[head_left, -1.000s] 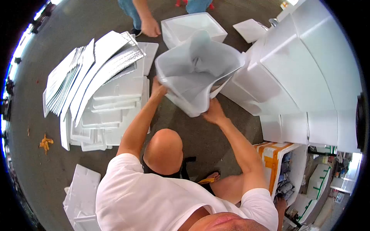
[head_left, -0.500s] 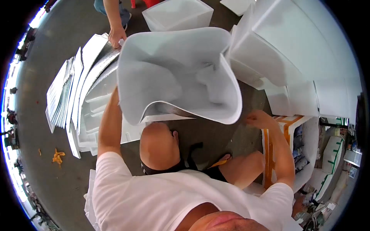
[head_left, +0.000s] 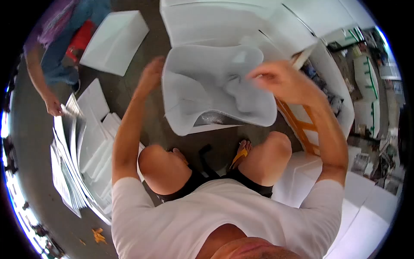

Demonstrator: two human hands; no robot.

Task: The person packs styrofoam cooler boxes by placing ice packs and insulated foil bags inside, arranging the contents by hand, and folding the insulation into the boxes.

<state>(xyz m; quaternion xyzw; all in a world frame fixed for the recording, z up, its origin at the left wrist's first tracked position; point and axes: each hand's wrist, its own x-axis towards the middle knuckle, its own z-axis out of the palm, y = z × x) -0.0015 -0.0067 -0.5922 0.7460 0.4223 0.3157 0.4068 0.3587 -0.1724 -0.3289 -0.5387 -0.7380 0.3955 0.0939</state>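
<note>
Floor [head_left: 30, 142]: dark grey concrete, bare patches btwn stacks, a few orange scraps near the lower left edge. Looks like a packing area, white styrofoam everywhere. Stack of styrofoam lids [head_left: 92, 142] on the floor at my left, w/ silver foil sheets [head_left: 60, 172] fanned along its outer edge. Styrofoam box [head_left: 114, 41] lying upper left. Big wall of stacked styrofoam boxes [head_left: 241, 21] straight ahead, running off to the right. Open styrofoam box w/ orange tape [head_left: 321, 99] at right, dark contents inside, can't tell what.

Foam liner bag [head_left: 215, 93]: held up in the air above my knees, in front of the box wall. Mouth faces me and up; soft white inside showing, silver outer skin visible at the lower lip. Long axis runs roughly away from me, closed end toward the boxes. Mouth sagging, wider left-right.

Left hand [head_left: 151, 75]: at the bag's left rim, blurred, grip can't tell. Right hand [head_left: 282, 80]: at the right rim, fingers curled, blurred, can't tell if pinching the edge.

Other person upper left; their hand [head_left: 54, 105] touching the foil sheets.
</note>
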